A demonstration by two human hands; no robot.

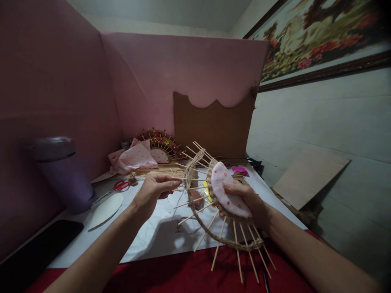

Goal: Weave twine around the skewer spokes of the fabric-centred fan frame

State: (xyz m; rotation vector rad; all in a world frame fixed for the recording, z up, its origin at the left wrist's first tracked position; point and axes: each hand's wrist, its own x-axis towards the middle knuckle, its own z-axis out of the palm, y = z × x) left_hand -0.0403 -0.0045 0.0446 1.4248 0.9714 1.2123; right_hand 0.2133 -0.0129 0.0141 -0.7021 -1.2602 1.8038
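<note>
A half-round fan frame (pixel 195 215) of thin wooden sticks and woven twine is held up over the table, tilted, its sticks fanning left and down. At its inner edge sits a half-disc (pixel 224 195) covered in pale pink fabric with small red marks. My right hand (pixel 244 197) is closed around this half-disc, thumb on the fabric, other fingers mostly hidden behind. At the left rim of the frame, my left hand (pixel 161 187) has its fingertips pinched together beside the stick ends. Whether they grip a stick or a strand of twine is hidden.
Red scissors (pixel 121 185), a small twine roll (pixel 132 178) and a white half-disc (pixel 106 209) lie left. Near them are a purple tumbler (pixel 65 175) and a dark flat object (pixel 42 244). Behind stand a decorated fan (pixel 171 142), pink cloth (pixel 134 156) and cardboard (pixel 214 130).
</note>
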